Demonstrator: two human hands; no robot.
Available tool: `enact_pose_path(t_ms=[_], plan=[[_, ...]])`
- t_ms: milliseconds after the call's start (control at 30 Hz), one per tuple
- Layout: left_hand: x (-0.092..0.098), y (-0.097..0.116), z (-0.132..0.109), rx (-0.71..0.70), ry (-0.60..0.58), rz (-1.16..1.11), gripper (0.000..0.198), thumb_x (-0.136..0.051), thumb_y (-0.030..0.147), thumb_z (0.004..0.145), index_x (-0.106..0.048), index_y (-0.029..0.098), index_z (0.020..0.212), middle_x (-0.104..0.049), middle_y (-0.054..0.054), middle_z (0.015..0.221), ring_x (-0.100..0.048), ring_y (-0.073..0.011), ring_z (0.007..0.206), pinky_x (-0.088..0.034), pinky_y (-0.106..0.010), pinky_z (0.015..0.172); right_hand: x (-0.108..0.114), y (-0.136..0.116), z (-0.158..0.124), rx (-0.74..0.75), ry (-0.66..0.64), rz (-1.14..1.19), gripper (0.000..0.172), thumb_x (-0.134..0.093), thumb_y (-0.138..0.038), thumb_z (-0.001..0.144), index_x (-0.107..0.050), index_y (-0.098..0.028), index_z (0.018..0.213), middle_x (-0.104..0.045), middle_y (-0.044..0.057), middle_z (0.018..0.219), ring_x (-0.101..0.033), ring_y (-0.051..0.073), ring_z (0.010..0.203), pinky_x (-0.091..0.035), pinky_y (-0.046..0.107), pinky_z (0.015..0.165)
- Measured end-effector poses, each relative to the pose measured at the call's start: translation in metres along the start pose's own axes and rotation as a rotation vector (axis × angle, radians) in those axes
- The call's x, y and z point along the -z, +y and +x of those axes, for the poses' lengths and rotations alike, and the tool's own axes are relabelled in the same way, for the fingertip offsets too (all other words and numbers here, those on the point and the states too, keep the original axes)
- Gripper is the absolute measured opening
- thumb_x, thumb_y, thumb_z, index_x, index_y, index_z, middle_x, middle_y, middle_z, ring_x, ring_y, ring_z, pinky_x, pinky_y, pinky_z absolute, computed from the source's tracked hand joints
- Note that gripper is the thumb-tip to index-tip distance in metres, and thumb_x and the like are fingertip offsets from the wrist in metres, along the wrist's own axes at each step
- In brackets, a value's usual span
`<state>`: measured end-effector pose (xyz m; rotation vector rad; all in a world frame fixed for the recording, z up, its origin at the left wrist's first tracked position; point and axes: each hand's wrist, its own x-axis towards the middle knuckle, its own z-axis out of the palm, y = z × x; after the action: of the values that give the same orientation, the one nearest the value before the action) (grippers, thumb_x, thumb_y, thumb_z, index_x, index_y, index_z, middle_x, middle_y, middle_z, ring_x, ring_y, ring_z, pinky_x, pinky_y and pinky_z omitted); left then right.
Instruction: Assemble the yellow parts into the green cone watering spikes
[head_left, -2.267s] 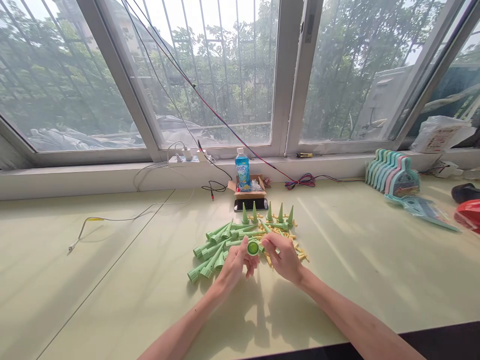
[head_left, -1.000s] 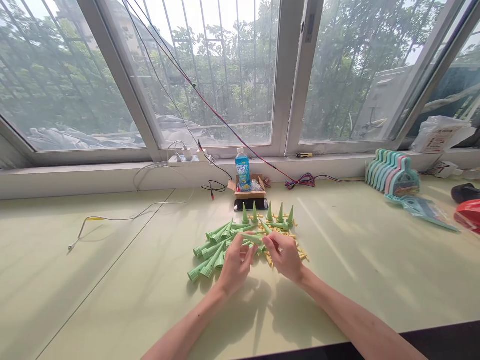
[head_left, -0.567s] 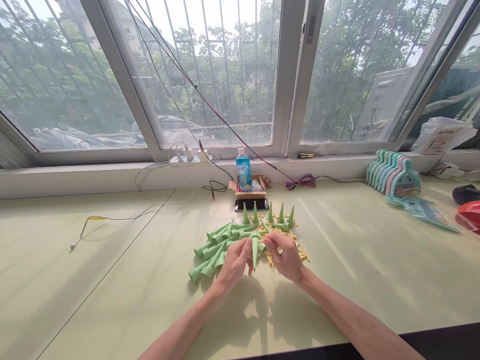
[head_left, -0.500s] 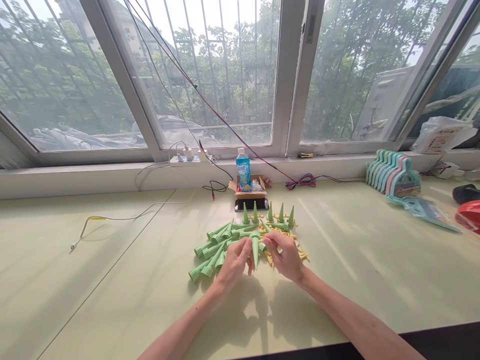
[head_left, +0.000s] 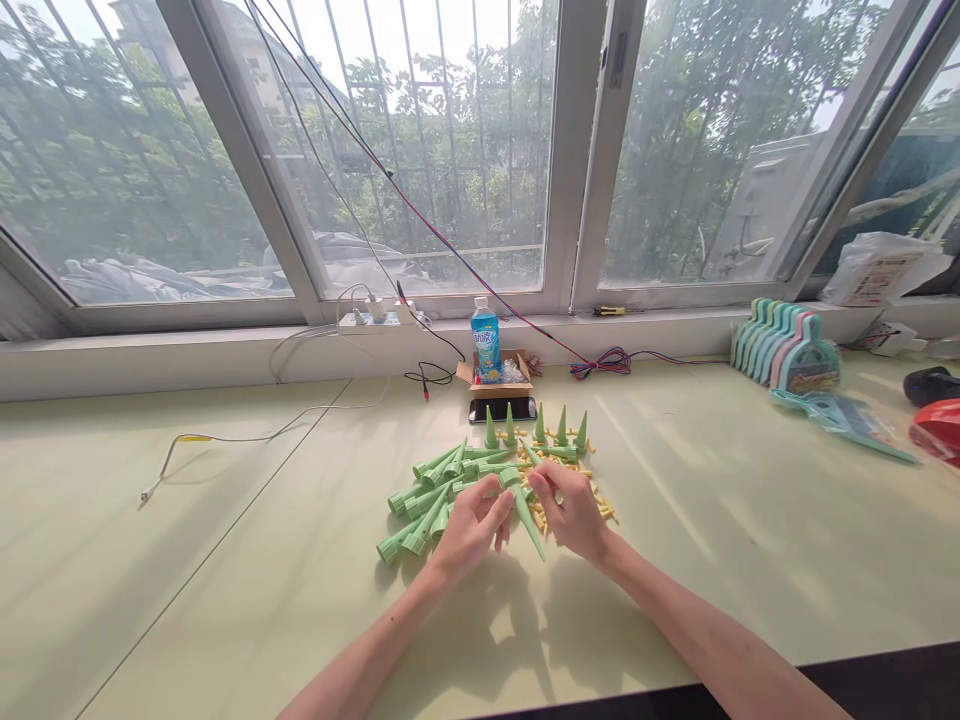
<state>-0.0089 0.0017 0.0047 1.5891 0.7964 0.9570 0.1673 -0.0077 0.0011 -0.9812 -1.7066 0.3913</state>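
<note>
Between my hands hangs a green hollow plastic spike [head_left: 529, 525], its wide ribbed end up and its point slanting down to the right. My left hand [head_left: 471, 525] is closed on that spike near its wide end. Beside the spike, my right hand [head_left: 571, 510] is closed in a pinch; whatever its fingertips hold is hidden. Several loose green spikes [head_left: 424, 505] lie piled just left of and behind my left hand. Small yellow plastic pieces [head_left: 604, 505] are scattered behind and around my right hand.
Several green spikes [head_left: 540, 425] stand point up behind the pile. Farther back are a phone [head_left: 502, 410] and a small cardboard box [head_left: 504, 388] with a blue bottle [head_left: 486, 345]. Pastel plastic tools [head_left: 787, 345] stand at the right; a white cable [head_left: 247, 436] lies at the left.
The spike has tilted, its point swinging from almost straight down toward the lower right. My left thumb has shifted along it toward the right. The right hand has hardly moved.
</note>
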Motion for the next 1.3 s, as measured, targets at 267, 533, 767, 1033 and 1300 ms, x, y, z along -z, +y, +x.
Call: enact_pose_path(t_ms=[267,533,767,1033,1300], plan=[[-0.0008,0.0021,-0.0007,0.003,0.041,0.052,0.033,-0.064,0.044,0.087,-0.053,0.018,0.105,-0.053,0.005,0.056,-0.051,-0.0109,0.046,-0.041,-0.019,0.040,-0.0021,0.0034,-0.0007,-0.015,-0.013,-0.003,0.038,-0.038,-0.033,0.102,-0.035,-0.022,0.066,-0.035,-0.005,0.057,-0.030,0.010,0.050,-0.027,0.024,0.049],[-0.0018,-0.0006,-0.0015,-0.080,0.075,0.105,0.030,-0.070,0.031,0.083,-0.054,0.020,0.106,-0.057,0.004,0.062,-0.053,-0.0093,0.048,-0.045,-0.019,0.044,-0.0031,0.0047,-0.0006,-0.019,-0.007,-0.012,0.039,-0.038,-0.031,0.102,-0.028,-0.022,0.065,-0.029,-0.006,0.055,-0.026,0.010,0.048,-0.024,0.024,0.047],[-0.0053,-0.0013,-0.0023,-0.104,0.124,0.159,0.030,-0.065,0.035,0.087,-0.053,0.021,0.111,-0.056,0.004,0.065,-0.052,-0.0083,0.047,-0.043,-0.018,0.042,-0.0040,0.0027,-0.0021,-0.021,0.019,-0.005,0.039,-0.039,-0.031,0.102,-0.033,-0.021,0.064,-0.033,-0.006,0.055,-0.029,0.009,0.048,-0.026,0.023,0.048],[-0.0062,0.0051,0.0018,-0.018,0.146,-0.097,0.032,-0.059,0.049,0.090,-0.056,0.017,0.095,-0.058,-0.001,0.085,-0.054,-0.0065,0.045,-0.040,-0.018,0.036,-0.0030,0.0044,-0.0008,-0.020,0.099,-0.024,0.032,-0.041,-0.032,0.101,-0.050,-0.019,0.074,-0.044,-0.004,0.059,-0.037,0.011,0.051,-0.032,0.024,0.051],[-0.0033,0.0027,0.0031,0.138,-0.007,-0.260,0.069,-0.041,0.066,0.091,-0.067,0.007,0.067,-0.059,-0.006,0.058,-0.053,-0.0107,0.040,-0.039,-0.021,0.037,-0.0013,0.0024,-0.0020,0.029,-0.001,0.003,0.030,-0.040,-0.031,0.101,-0.053,-0.019,0.077,-0.049,-0.002,0.063,-0.040,0.012,0.054,-0.034,0.025,0.053]])
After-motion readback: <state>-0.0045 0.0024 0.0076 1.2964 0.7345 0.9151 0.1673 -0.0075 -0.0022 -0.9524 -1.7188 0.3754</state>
